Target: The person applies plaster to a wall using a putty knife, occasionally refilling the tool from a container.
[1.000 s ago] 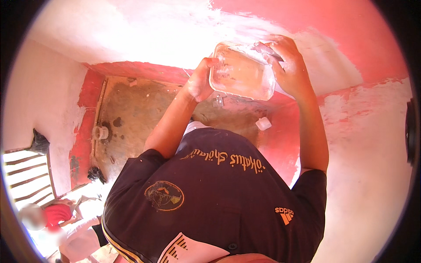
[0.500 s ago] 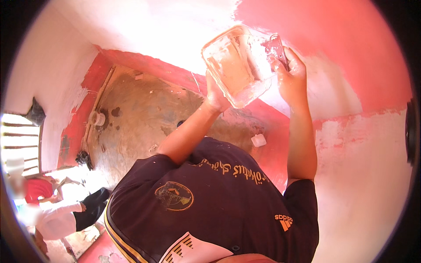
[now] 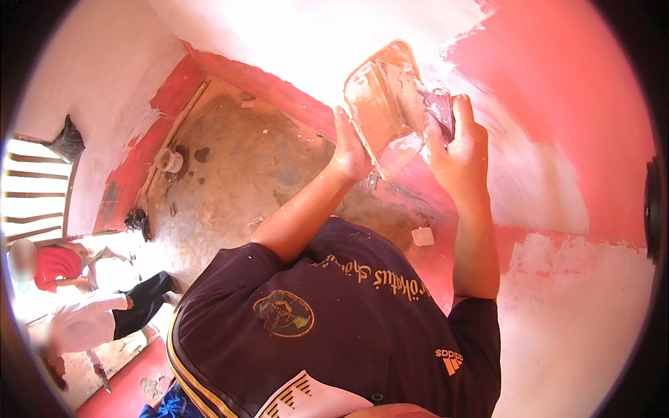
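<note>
A clear rectangular plastic tub (image 3: 371, 124), smeared inside with whitish paste, is held up in front of my chest. My left hand (image 3: 350, 153) grips its near left side, fingers partly hidden behind the wall. In my right hand (image 3: 460, 157) is a paste-covered putty knife with a dark reddish handle (image 3: 439, 108). Thumb and fingers close around it, and its paste-coated blade end is at the tub's right rim. Whether the blade touches the paste I cannot make out.
Walls around me are part red, part white, the pink-red wall (image 3: 557, 90) rising at right. On the brown floor (image 3: 237, 167) stand a white bucket (image 3: 169, 160) and a small white container (image 3: 422, 237). Two people are at lower left by a barred window (image 3: 35, 188).
The tub has shifted a little right in view and tilted. My right hand and the putty knife sit slightly lower. The room has shifted in view as my head moved.
</note>
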Demonstrator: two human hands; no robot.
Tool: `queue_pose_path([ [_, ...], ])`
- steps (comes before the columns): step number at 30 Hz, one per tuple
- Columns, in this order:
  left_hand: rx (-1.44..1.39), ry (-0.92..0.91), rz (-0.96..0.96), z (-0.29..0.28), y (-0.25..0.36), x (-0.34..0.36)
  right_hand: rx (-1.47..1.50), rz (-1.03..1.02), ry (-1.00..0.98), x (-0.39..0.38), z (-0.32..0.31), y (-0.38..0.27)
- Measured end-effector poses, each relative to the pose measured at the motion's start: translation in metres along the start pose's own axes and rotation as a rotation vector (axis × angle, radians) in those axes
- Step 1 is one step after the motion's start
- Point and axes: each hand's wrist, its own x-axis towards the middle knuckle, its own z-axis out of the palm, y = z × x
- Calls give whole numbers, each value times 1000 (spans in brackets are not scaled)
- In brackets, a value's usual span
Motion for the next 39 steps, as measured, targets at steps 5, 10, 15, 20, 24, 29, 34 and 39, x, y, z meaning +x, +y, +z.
queue_pose_path([
  [5,-45,-44,32,-10,29,7,-61,72,-80,28,32,-22],
  [10,-85,-26,10,-16,48,7,44,93,-73,31,54,-20],
  [15,-29,76,-25,-30,65,9,143,122,-82,32,76,-34],
  [20,-150,-71,-3,-51,71,16,72,57,-137,23,98,-45],
  [24,-46,-24,-25,-53,77,18,127,148,-145,28,103,-45],
  [29,-57,-3,-73,-65,81,21,253,194,-117,32,113,-39],
  [34,-55,0,-117,-68,94,17,517,297,-83,35,125,-42],
  [39,123,-105,-69,-81,101,17,485,307,-83,34,133,-57],
])
